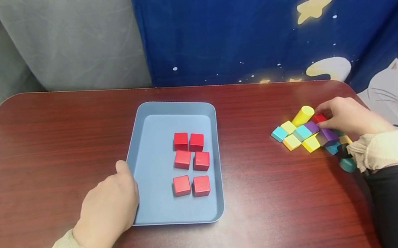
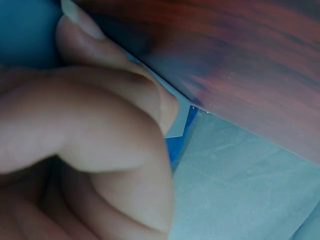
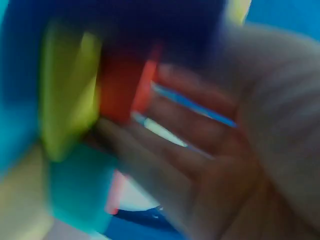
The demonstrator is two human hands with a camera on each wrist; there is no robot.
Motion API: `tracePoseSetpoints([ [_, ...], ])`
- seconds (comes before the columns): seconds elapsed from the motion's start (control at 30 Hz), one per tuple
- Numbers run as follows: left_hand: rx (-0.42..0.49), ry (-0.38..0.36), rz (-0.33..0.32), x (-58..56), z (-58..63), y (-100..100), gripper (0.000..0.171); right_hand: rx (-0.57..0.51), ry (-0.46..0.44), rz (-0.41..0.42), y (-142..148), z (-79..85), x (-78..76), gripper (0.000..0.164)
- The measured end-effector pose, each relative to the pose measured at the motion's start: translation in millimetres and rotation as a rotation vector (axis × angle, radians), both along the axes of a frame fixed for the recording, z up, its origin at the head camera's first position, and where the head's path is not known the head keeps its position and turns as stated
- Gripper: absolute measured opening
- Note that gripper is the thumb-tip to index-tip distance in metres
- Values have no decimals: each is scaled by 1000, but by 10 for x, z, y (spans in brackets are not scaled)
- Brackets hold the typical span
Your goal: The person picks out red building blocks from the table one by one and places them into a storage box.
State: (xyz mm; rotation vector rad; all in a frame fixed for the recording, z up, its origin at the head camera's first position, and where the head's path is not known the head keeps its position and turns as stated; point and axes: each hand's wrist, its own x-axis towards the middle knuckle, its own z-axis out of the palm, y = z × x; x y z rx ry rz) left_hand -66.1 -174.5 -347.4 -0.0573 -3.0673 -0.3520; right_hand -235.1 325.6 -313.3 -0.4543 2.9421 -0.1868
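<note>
My left hand grips the left rim of a blue-grey tray. In the left wrist view the curled fingers fill much of the picture. Several red cubes sit in the tray's right half. My right hand is at the far right, with its fingertips and thumb around a red block at a cluster of blocks. Purple blocks, yellow blocks and a light-blue block lie close by. The right wrist view is blurred, with fingers touching the red block.
A yellow cylinder rises at the cluster's back. Teal pieces lie partly hidden under my right wrist. The brown table ends at a grey cloth and a blue curtain behind it.
</note>
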Motion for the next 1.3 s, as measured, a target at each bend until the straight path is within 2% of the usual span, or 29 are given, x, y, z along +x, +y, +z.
tracePoseSetpoints([
  [0.1, 6, -1, -2, -2, -3, 0, 8, -9, 36, -26, -35, -64, -38, 38],
  [0.27, 7, -16, -4, -8, -10, -5, 9, -23, 26, -70, -47, -91, -45, 39],
  [0.5, 5, -3, -9, -16, -11, -3, 9, -10, 51, -63, -58, -101, -28, 37],
  [0.73, 13, -36, -7, -15, 3, -8, 10, -9, 88, -44, -79, -98, -12, 37],
  [0.9, 10, -14, -16, -11, -5, -10, 10, -35, 93, -59, -81, -86, 9, 34],
  [1.1, 11, -31, -8, -24, -9, -10, 10, -86, 87, -98, -85, 3, 64, 35],
  [1.3, 13, -15, -8, -20, -27, -18, 10, -60, 130, -55, -138, 148, 115, 33],
])
